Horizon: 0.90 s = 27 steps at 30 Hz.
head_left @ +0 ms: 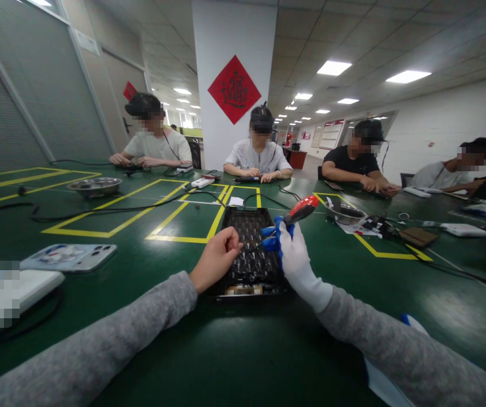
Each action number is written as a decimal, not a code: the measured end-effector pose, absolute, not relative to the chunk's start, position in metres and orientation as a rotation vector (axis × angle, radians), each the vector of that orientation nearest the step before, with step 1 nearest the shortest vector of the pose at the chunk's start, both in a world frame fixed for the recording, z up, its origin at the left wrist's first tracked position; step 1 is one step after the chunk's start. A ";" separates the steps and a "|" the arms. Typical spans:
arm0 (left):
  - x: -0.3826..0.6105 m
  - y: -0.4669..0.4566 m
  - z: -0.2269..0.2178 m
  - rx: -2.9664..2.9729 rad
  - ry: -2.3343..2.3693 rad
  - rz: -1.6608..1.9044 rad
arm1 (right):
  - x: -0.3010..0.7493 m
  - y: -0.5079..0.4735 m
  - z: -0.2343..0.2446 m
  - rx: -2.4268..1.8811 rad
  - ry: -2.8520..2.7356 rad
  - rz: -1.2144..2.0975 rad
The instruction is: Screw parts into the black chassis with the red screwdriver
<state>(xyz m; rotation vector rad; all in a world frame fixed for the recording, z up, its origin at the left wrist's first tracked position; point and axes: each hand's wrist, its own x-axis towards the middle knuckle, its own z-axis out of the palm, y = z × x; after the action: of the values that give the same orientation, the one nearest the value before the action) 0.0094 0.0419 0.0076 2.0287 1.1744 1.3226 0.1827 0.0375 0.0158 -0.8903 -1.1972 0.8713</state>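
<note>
A black, tray-like open device casing [247, 223] with a bumpy inner surface lies in front of me, a brown and silvery part showing along its near end. My right hand [296, 254], in a white glove with blue fingers, is wrapped round a screwdriver [303, 208] with a red and black handle. The handle tilts up to the right, and a thin dark shaft seems to run down left over the casing. Bare, my left hand [220, 254] is closed in a pinch at the casing's left side, near the shaft's end; what the fingers hold is too small to make out.
Left of me lie a phone [69, 257] and a white box [22, 299] with a cable. Metal bowls [95, 185] stand farther off, and black cables cross the green table [175, 345]. A blue-and-white glove [385, 376] lies under my right forearm. Several people sit opposite.
</note>
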 end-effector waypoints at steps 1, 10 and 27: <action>0.010 0.042 0.007 2.072 1.199 1.315 | 0.183 0.038 0.016 -0.887 -1.147 0.878; 0.009 0.046 0.001 2.124 1.286 1.048 | 0.186 0.046 0.012 -0.819 -0.976 0.977; 0.009 0.047 0.001 2.118 1.323 0.992 | 0.178 0.015 0.029 -0.796 -1.260 0.699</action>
<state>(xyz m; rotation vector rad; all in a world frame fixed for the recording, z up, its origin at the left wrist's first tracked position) 0.0094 0.0472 0.0008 2.1179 1.3226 0.9922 0.1780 0.0147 0.0293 -0.7957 -1.2597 0.6993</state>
